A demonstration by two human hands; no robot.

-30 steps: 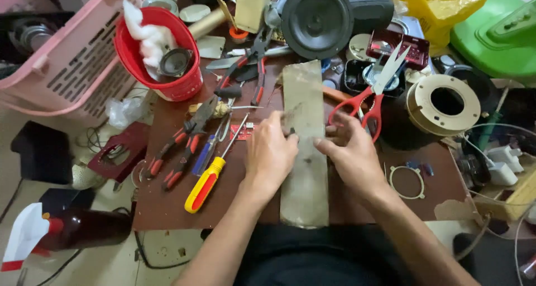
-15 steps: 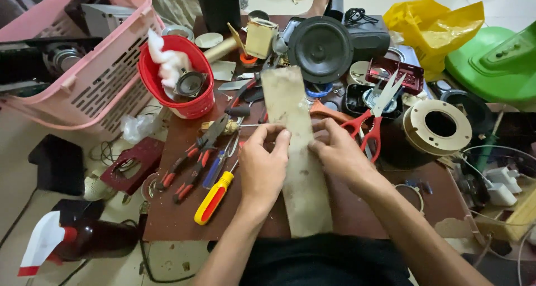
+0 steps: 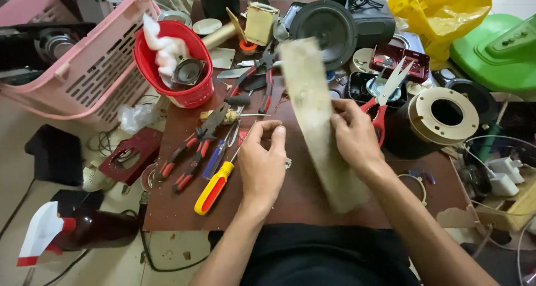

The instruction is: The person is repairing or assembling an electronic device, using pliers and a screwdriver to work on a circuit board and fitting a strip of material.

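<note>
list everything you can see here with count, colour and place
strip: 1, beige, lifted over table centre, blurred
screwdriver: 1, yellow and red handle, table left of centre
pliers: 2, red and black handles, left of screwdriver
scissors: 1, red handles, right of strip
bucket: 1, red, table back left
basket: 1, pink, far left
speaker: 1, black, table back
spool: 1, tan, table right
bag: 1, yellow, back right
table: 1, brown
left hand: 1, beside strip
right hand: 1, grips strip
</note>
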